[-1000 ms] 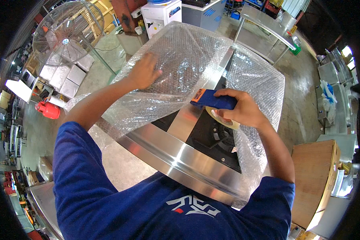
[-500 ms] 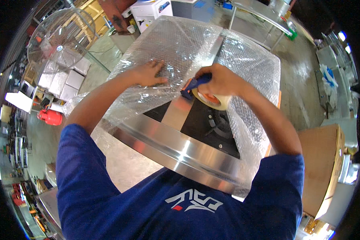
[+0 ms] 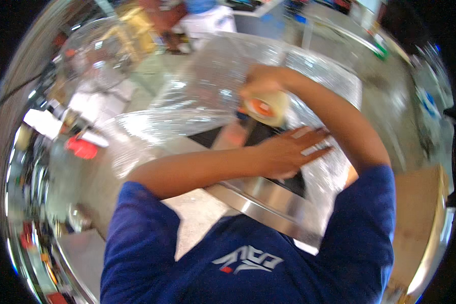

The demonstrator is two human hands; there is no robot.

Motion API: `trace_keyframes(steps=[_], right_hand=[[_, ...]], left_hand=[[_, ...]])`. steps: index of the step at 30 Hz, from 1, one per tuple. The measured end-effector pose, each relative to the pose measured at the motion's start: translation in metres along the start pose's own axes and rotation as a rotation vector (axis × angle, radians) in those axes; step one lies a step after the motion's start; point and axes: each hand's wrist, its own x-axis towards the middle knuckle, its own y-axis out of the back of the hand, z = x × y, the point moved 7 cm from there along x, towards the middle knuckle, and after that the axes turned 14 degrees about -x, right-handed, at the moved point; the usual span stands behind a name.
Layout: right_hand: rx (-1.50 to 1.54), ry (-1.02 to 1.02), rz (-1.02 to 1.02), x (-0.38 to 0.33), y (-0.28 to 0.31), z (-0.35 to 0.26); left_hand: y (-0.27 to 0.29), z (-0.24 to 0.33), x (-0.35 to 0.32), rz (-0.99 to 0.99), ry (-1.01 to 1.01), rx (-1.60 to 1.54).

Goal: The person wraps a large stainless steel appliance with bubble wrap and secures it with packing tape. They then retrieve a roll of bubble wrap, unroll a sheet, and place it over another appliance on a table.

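A steel-fronted stove [image 3: 277, 197] with black top panels lies before me, partly covered by bubble wrap [image 3: 207, 71]. Over its far middle part, my right hand [image 3: 265, 83] is closed on a tape dispenser, whose wide roll of pale tape [image 3: 280, 112] with an orange core shows below my fingers. The dispenser's handle is mostly hidden in my grip. My left hand [image 3: 289, 153] reaches across to the right, palm down with fingers stretched, over the edge of the wrap on the right side. Motion blur hides whether its fingertips press on the wrap.
A large cardboard box [image 3: 415, 218] stands at my right. At the left are a standing fan [image 3: 99, 55], a red gas cylinder [image 3: 82, 147] and a grey metal surface [image 3: 83, 258]. A steel table [image 3: 334, 38] stands at the far right.
My left hand has crossed from the wrap on the left to the right side, below the tape dispenser. My right hand has shifted slightly away from me, still gripping the dispenser. The view has turned somewhat.
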Motion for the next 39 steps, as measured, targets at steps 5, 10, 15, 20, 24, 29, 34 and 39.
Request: trace_keyframes(steps=[5, 10, 15, 20, 24, 29, 34, 39], right_hand=[[0.07, -0.13, 0.117, -0.047, 0.004, 0.023], [0.215, -0.127, 0.097, -0.052, 0.008, -0.024], [0.211, -0.132, 0.13, -0.056, 0.002, -0.016], [0.29, -0.12, 0.159, -0.07, 0.006, -0.01], [0.38, -0.044, 0.162, -0.086, 0.011, -0.003], [0.235, 0.025, 0.329, -0.107, 0.011, 0.012], [0.232, 0.02, 0.341, -0.123, -0.011, 0.008], [0.401, -0.13, 0.318, -0.189, -0.022, 0.042]], left_hand=[[-0.045, -0.046, 0.007, -0.297, 0.098, -0.069], [-0.037, -0.043, -0.047, -0.242, 0.025, 0.049], [-0.042, -0.048, -0.041, -0.25, 0.056, -0.012], [-0.033, -0.043, -0.053, -0.583, 0.222, 0.003], [-0.074, -0.069, -0.076, -0.591, 0.047, 0.055], [-0.052, -0.066, -0.079, -0.676, 0.104, -0.058], [-0.053, -0.074, -0.089, -0.666, 0.146, -0.024], [-0.043, -0.069, -0.08, -0.694, 0.175, -0.017]])
